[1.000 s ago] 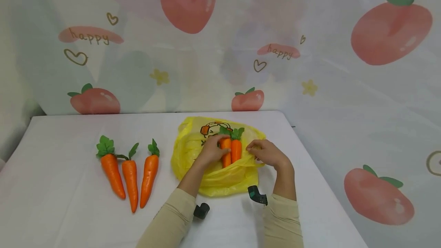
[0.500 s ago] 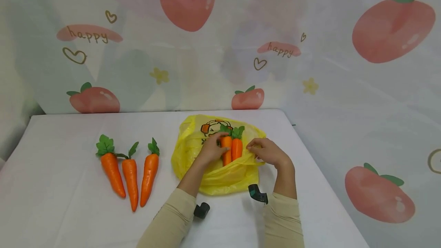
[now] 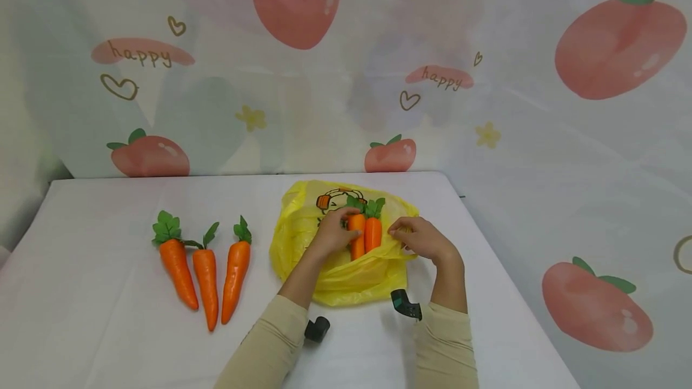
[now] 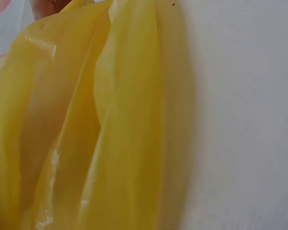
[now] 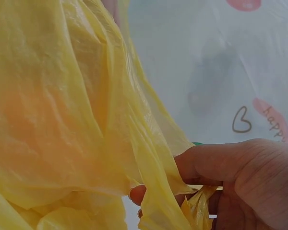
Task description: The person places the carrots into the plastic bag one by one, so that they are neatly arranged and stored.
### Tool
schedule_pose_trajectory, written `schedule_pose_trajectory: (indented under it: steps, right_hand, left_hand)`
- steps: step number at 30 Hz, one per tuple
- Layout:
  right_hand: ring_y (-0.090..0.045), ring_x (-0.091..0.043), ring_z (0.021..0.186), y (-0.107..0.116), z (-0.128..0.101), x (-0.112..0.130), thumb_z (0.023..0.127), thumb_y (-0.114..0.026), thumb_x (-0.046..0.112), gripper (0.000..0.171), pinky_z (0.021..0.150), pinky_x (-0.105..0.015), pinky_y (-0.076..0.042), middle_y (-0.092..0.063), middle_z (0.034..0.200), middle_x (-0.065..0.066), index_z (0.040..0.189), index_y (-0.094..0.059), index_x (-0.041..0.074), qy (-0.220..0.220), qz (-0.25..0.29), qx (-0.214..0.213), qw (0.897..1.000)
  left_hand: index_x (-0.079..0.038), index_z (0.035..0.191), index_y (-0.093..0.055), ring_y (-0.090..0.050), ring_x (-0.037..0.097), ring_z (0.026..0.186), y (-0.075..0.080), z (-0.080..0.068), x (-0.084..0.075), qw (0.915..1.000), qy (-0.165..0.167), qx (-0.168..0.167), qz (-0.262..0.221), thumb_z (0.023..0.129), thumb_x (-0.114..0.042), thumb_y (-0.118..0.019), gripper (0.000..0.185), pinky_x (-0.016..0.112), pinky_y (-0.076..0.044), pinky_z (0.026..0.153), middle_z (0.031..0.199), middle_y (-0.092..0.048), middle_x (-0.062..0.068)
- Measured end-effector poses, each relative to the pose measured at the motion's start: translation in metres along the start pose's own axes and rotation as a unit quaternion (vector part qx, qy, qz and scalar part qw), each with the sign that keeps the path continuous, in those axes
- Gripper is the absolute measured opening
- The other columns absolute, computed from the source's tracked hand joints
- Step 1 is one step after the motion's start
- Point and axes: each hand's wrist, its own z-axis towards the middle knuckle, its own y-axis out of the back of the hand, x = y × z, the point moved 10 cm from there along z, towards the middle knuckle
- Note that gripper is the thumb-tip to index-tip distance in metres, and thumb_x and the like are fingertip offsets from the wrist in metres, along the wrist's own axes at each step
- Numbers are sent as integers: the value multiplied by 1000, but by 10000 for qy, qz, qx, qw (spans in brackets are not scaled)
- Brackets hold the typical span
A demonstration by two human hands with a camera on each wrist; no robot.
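Observation:
A yellow plastic bag [image 3: 294, 251] with a printed cartoon lies on the white table, its mouth facing up. Two orange carrots with green leaves sit side by side in the mouth, their lower ends hidden by the bag's front. My left hand [image 3: 332, 232] holds the left carrot [image 3: 357, 240], thumb on its front; the other carrot [image 3: 373, 234] is just right of it. At the bag's right edge, my right hand [image 3: 424, 239] pinches the plastic, as the right wrist view shows with the bag [image 5: 48, 105] stretched from the fingers. Yellow folds [image 4: 127, 124] fill the left wrist view's left half.
Three more carrots lie on the table [image 3: 108, 293] left of the bag: a left one [image 3: 177, 272], a middle one [image 3: 205, 281] and a right one [image 3: 235, 278]. Black wrist devices [image 3: 317, 329] hang beside both sleeves. A fruit-printed cloth [image 3: 324, 107] stands behind the table.

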Motion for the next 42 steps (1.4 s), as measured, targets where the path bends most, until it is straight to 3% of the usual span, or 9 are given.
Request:
schedule_pose_trajectory:
  steps: [8, 16, 24, 30, 42]
  right_hand:
    - [-60, -31, 89, 0, -1, 2, 106, -56, 16, 23, 84, -52, -54, -64, 108, -11, 114, -71, 1, 102, 32, -11, 9999]
    - [-59, -29, 89, -1, 0, 3, 106, -56, 16, 22, 85, -50, -54, -63, 110, -12, 113, -72, 2, 68, -12, -20, 10000]
    - [-58, -27, 88, -1, 1, 2, 106, -58, 20, 23, 82, -46, -54, -63, 106, -10, 114, -72, 3, -2, -90, 26, 10000]
    - [-58, -27, 87, 0, 0, 6, 106, -59, 21, 23, 76, -40, -52, -63, 101, -9, 113, -72, 3, 99, -138, 46, 9998]
    - [-58, -28, 90, -1, -2, 4, 106, -58, 22, 24, 77, -38, -51, -63, 103, -9, 115, -71, 3, 69, -199, 53, 9998]
  left_hand:
    - [-6, 141, -62, -57, 36, 121, 3, -1, -2, 9998, -43, 107, -174, 94, -2, -76, 49, 43, -56, 90, 135, -57, 19]
    - [-6, 143, -59, -65, 28, 97, 11, -5, -7, 9993, -41, 143, -349, 95, -2, -74, 50, 36, -58, 78, 135, -54, 21]
    - [-10, 142, -61, -63, 32, 107, 23, -15, -28, 9983, -307, 214, -457, 97, -6, -72, 46, 38, -58, 80, 138, -55, 22]
    - [-19, 140, -63, -61, 29, 104, 33, -26, -44, 9971, -433, 236, -583, 98, -12, -73, 43, 37, -56, 76, 133, -58, 12]
    - [-22, 143, -61, -64, 21, 105, 63, -48, -79, 9967, -765, 71, -270, 97, -16, -75, 48, 41, -57, 83, 134, -60, 5]
